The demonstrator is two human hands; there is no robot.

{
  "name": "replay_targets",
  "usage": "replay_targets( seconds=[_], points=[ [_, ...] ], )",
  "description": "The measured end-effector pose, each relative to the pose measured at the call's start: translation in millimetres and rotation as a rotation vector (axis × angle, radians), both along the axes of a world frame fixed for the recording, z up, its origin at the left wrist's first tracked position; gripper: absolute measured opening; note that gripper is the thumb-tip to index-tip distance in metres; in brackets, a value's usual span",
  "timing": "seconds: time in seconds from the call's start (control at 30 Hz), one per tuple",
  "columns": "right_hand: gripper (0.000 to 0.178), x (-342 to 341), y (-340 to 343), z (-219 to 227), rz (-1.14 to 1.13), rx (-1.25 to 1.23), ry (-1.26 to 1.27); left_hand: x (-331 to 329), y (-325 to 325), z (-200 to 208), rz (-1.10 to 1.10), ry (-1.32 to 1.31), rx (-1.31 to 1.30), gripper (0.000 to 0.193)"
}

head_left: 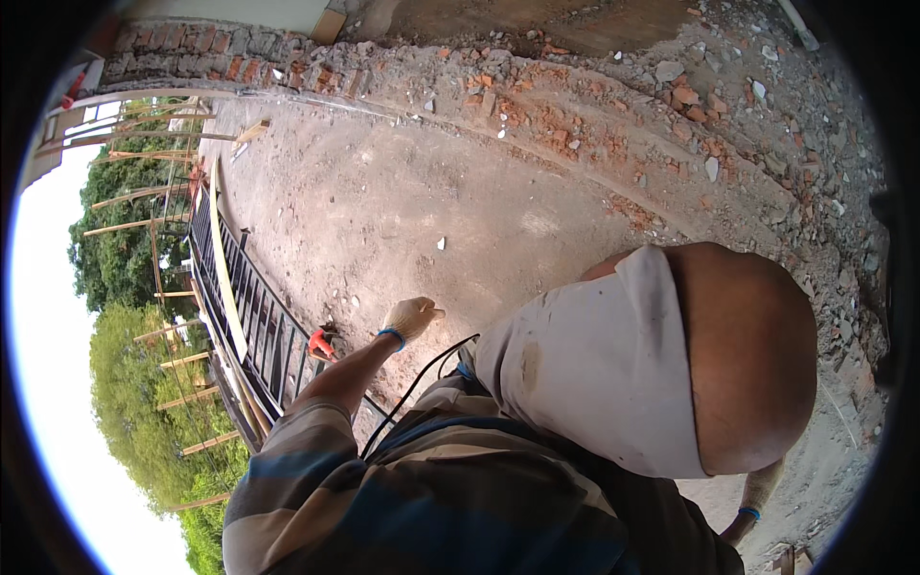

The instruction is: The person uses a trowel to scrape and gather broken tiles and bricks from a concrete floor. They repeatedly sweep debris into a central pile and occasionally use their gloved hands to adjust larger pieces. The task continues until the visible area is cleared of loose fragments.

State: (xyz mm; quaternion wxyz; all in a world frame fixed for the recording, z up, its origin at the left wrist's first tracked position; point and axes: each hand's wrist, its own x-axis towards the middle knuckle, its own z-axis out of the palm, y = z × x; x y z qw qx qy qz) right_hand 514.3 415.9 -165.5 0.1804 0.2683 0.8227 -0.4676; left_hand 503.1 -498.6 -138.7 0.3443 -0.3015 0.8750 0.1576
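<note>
My left hand (412, 318), in a pale knitted glove with a blue cuff, hangs over the dusty ground. Its fingers are curled closed, and nothing shows in them. Close by, a red and black object (322, 343), perhaps a power tool, sits beside the black metal railing (278, 316). A thin black cable (410, 391) curves beside my body. At the lower right, part of my gloved right hand (764, 484) shows beyond my raised, bare knee; its fingers are hidden.
Broken brick and rubble (594, 134) run along a low ridge ahead and down the right side. A wooden plank (228, 278) lies along the railing at the left. Past it stand timber poles (158, 259) and trees (144, 374).
</note>
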Motion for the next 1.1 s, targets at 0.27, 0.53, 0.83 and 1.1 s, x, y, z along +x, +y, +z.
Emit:
replay_targets(
  seconds=[0.27,0.53,0.83,1.1],
  points=[
    [0.051,-11,72,-16,0.450,0.450,-0.330,100,-29,-13,0.039,-0.427,0.004,0.076],
    [0.050,-24,1,26,0.408,0.493,-0.111,-18,-25,4,-0.068,0.154,-0.159,0.038],
    [0.049,2,-96,67,0.148,0.415,-0.255,-352,225,85,-1.228,0.673,0.305,0.055],
    [0.045,104,-173,20,-0.269,0.245,-0.111,-500,592,87,-2.361,0.621,0.501,0.071]
  ],
)
